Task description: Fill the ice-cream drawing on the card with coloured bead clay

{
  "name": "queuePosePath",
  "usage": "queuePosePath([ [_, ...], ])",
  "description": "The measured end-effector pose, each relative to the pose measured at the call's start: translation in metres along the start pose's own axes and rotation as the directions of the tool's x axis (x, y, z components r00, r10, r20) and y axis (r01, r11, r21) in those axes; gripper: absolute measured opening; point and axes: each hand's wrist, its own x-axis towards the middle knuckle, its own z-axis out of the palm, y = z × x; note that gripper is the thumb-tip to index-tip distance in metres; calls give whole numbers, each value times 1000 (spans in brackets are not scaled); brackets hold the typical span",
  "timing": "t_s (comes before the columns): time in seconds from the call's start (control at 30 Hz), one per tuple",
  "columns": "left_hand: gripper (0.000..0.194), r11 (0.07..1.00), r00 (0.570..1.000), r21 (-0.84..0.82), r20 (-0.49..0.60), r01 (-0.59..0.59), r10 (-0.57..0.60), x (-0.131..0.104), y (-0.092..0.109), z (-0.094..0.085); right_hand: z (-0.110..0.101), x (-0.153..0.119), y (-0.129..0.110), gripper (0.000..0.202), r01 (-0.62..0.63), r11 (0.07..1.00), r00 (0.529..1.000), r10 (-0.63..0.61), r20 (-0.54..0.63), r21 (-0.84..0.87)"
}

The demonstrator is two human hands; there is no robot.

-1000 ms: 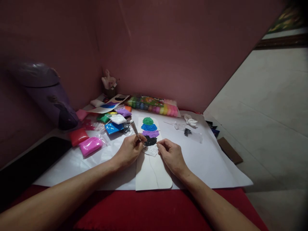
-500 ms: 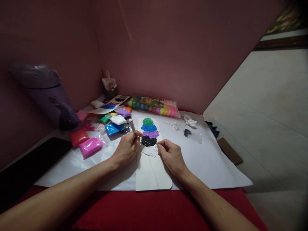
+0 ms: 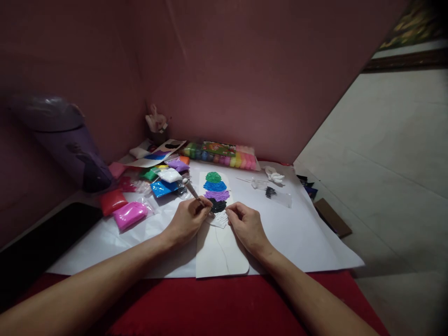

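Observation:
A slim clay modelling tool (image 3: 193,190) with a pale knob at its upper end is pinched in my left hand (image 3: 187,218). Its lower tip is down by the white clay (image 3: 219,219) on a cream card (image 3: 219,254). Above that white layer are ruffled bands of black clay (image 3: 218,206), purple clay (image 3: 216,195), blue clay (image 3: 214,185) and green clay (image 3: 213,177). My right hand (image 3: 248,224) rests at the card's right edge, thumb and forefinger pressed together by the white clay. Whatever those fingertips hold is too small to make out.
Left of the card lie several bagged clays, including a pink packet (image 3: 130,215) and a blue packet (image 3: 164,188). A long pack of coloured clay (image 3: 224,155) stands by the wall. White clay (image 3: 274,175) and an opened bag (image 3: 282,199) lie right. A purple container (image 3: 75,154) stands left.
My left hand has tilted the modelling tool over to the left and brought it lower, to the white clay. My right hand stays pinched at the card's edge. The view has shifted slightly.

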Motion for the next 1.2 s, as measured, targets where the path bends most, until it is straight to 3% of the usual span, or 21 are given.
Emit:
queuePosePath([
  [0.23,15,996,1000,85,14,-22,21,2,-4,-1,0,-1,0,19,0,1000,1000,0,0,-18],
  [0.67,18,979,990,189,-106,-76,97,4,-9,-6,0,-1,0,19,-2,1000,1000,2,5,-10],
  [0.83,16,986,982,159,-173,-43,71,1,-5,-6,0,-2,0,18,5,1000,1000,-5,0,-12],
  [1.0,12,998,994,22,-99,-53,55,-1,-4,0,0,-2,0,19,17,1000,1000,-17,-4,-20],
  [1.2,13,997,998,55,5,-55,55,-1,-4,4,0,0,0,19,14,999,1000,-15,-5,-41],
])
